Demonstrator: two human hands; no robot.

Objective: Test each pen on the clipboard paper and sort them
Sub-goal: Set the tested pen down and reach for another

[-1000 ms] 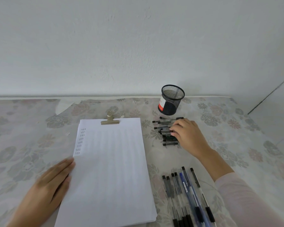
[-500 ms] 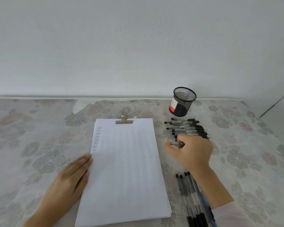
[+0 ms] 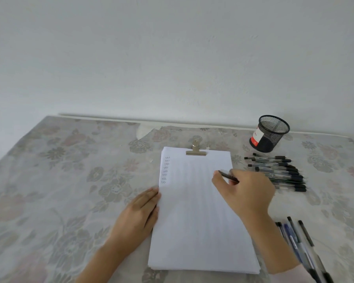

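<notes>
Right grip point(image 3: 246, 194), pinching a pen point(image 3: 228, 176) just lifted from the pile point(image 3: 282, 173), has reached the paper point(image 3: 194, 225), so testing comes next.

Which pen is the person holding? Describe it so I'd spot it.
Find the white clipboard paper mid-table; the right hand is over its upper right. The pen pinched there is the only one in a hand; the other pens lie on the cloth to the paper's right.

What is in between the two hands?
Only white paper, blank in that stretch, as the head view shows. The left hand rests flat at its left edge, and the right hand holds a pen over it.
</notes>
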